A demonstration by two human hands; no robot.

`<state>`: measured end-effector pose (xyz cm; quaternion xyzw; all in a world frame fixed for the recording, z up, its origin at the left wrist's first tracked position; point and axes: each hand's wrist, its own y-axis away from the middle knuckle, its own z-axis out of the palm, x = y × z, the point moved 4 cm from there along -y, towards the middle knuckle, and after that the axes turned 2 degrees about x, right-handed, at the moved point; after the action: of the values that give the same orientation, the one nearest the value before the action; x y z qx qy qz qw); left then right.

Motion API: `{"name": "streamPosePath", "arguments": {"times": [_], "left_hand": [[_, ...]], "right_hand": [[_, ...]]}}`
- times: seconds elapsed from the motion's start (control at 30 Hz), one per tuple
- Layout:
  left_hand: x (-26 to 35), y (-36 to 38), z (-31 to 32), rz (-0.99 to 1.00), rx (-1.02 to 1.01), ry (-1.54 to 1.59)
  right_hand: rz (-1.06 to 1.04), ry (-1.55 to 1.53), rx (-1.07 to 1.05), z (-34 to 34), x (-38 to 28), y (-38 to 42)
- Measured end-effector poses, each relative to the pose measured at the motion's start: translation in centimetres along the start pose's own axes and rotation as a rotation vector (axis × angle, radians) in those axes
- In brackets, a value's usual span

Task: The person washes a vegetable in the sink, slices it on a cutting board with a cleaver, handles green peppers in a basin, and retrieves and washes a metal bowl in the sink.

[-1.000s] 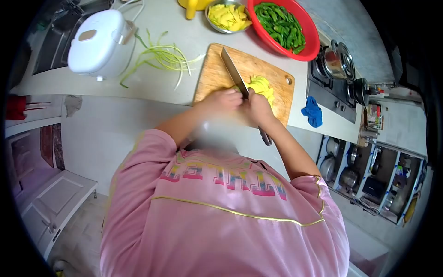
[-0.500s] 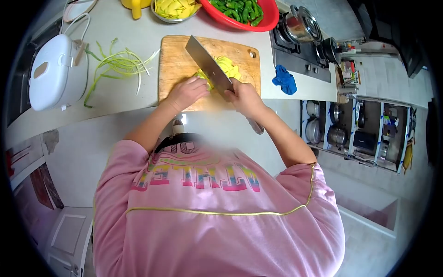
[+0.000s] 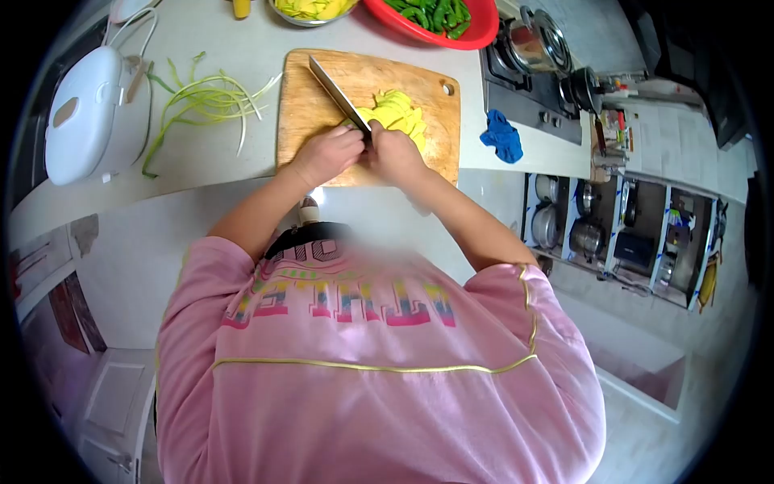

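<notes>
Kitchen surroundings are seen from overhead, with a pale countertop (image 3: 242, 64) running across the upper part of the view. Nearest, a pink shirt (image 3: 379, 379) fills the lower half; multicoloured lettering is printed across it but appears reversed and cannot be read. Two arms are extended to one wooden cutting board (image 3: 306, 105). The left hand (image 3: 326, 153) is curled on the board, and what lies beneath its fingers is hidden. The right hand (image 3: 395, 155) is closed around the handle of one cleaver (image 3: 339, 93), the handle itself being covered by the grip; the blade is angled away across the board. One pile of yellow slices (image 3: 399, 113) lies on the board just beside the blade. Green strips (image 3: 201, 101) are scattered on the counter left of the board, near one white rice cooker (image 3: 85, 113). One blue cloth (image 3: 501, 135) lies right of the board. Farther off, a metal bowl (image 3: 310, 10) and a red basin (image 3: 451, 24) of green vegetables are cut off by the top edge.
</notes>
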<state>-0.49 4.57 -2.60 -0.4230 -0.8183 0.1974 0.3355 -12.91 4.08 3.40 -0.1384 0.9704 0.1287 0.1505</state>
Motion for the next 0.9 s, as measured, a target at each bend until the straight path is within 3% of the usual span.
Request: {"name": "streamPosePath", "arguments": {"times": [0.23, 0.33, 0.43, 0.9], "left_hand": [[0.6, -0.3, -1.8, -0.024, 0.177, 0.083], [0.5, 0.3, -1.7, -0.033, 0.100, 0.078], [0.4, 0.4, -1.5, 0.009, 0.122, 0.019], [0.2, 0.2, -1.5, -0.031, 0.140, 0.042]], "right_hand": [[0.015, -0.182, 0.095, -1.8, 1.0, 1.2], [0.037, -0.176, 0.089, -3.7, 0.4, 2.5], [0.051, -0.130, -0.010, -4.3, 0.0, 3.2], [0.069, -0.010, -0.061, -3.9, -1.0, 3.6]]}}
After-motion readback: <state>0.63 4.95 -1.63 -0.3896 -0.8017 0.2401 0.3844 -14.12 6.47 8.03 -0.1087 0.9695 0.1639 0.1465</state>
